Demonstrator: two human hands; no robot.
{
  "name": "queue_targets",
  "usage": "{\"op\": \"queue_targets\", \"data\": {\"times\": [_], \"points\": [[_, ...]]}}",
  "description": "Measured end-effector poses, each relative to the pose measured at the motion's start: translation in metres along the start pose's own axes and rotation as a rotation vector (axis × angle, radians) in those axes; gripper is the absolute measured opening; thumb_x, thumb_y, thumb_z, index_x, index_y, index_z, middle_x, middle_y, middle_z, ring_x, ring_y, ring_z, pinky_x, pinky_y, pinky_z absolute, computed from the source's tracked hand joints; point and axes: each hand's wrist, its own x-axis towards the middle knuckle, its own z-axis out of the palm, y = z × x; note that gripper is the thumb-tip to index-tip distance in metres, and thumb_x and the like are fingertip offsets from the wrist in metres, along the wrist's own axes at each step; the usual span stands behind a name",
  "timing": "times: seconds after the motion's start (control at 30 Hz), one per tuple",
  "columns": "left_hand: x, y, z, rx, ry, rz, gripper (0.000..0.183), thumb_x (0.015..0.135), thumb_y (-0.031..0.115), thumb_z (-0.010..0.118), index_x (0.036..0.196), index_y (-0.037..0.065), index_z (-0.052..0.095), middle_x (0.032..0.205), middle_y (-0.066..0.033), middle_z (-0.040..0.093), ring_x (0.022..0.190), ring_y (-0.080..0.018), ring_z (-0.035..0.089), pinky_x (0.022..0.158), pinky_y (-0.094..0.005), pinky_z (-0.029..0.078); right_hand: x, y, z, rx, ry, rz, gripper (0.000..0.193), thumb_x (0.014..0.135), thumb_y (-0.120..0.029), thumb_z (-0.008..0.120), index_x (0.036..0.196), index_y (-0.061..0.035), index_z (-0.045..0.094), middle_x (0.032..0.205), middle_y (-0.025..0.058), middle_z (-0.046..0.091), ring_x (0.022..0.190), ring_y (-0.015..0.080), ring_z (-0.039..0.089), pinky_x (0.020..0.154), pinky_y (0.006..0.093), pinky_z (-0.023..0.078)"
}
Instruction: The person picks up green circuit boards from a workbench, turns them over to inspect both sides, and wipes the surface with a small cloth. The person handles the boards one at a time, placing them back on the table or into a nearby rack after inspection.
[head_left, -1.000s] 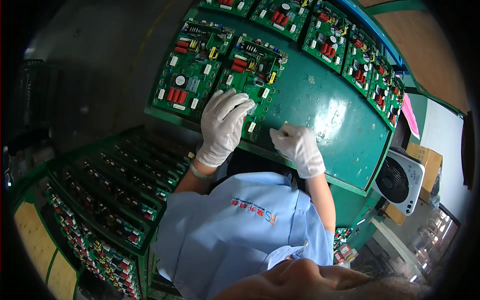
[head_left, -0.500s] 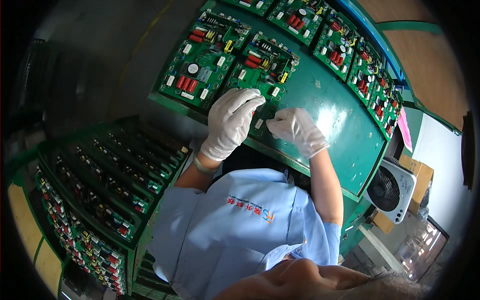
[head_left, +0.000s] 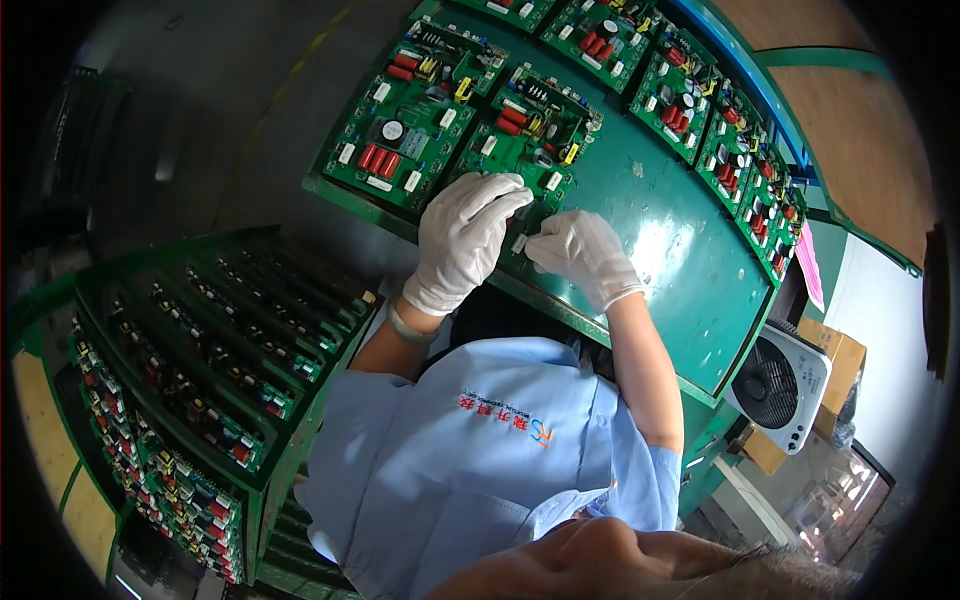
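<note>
A green circuit board (head_left: 543,128) with red, yellow and white parts lies on the green workbench (head_left: 640,250) before me. My left hand (head_left: 462,240), in a white glove, covers the board's near left part. Its fingers are bent and pressed together; whatever lies under them is hidden. My right hand (head_left: 585,255), also gloved, is at the board's near right corner, beside a small white block (head_left: 519,243). Thumb and fingers are pinched there, and I cannot make out what is between them. A second circuit board (head_left: 415,125) lies directly to the left, touched by neither hand.
More circuit boards (head_left: 672,100) line the bench's far and right edges. At my left stands a green rack (head_left: 270,480) filled with boards in rows. A box fan (head_left: 785,385) and a cardboard box (head_left: 842,365) are beyond the bench's right end.
My right hand has moved slightly left, closer to the white block and my left hand, its fingers still pinched. The left hand stays at nearly the same place over the board.
</note>
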Motion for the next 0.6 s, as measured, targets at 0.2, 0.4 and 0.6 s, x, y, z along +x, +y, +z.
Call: {"op": "queue_targets", "data": {"times": [0.2,0.4,0.6], "points": [[0.001,-0.002,0.002,-0.013,0.001,0.02,0.02,0.08,-0.005,0.063,0.099,-0.001,0.069,0.101,-0.0123,0.067,0.085,-0.0306,0.068,0.073,-0.0382,0.056,-0.005,0.0,0.011,-0.136,0.094,-0.052,0.032,0.08,-0.038,0.066,0.071,-0.0076,0.067,0.074,0.0155,0.066,0.075,0.0371,0.065,0.068,0.0451,0.053],[0.0,-0.001,0.003,-0.021,0.018,-0.011,0.022,0.079,-0.007,0.065,0.099,0.0,0.07,0.101,-0.0114,0.068,0.087,-0.03,0.069,0.074,-0.038,0.057,-0.052,0.037,0.001,0.241,0.237,0.178,0.026,0.082,-0.024,0.07,0.068,-0.0059,0.057,0.068,0.0122,0.064,0.062,0.0321,0.062,0.058,0.0418,0.051],[0.0,-0.001,0.006,-0.016,0.011,-0.01,0.024,0.077,-0.008,0.069,0.1,0.001,0.07,0.103,-0.0106,0.068,0.089,-0.0291,0.069,0.075,-0.0377,0.057,-0.066,0.048,0.03,0.214,0.442,0.044,0.006,0.087,-0.01,0.062,0.089,-0.0091,0.068,0.08,0.0096,0.068,0.065,0.0308,0.066,0.059,0.039,0.053]]}}
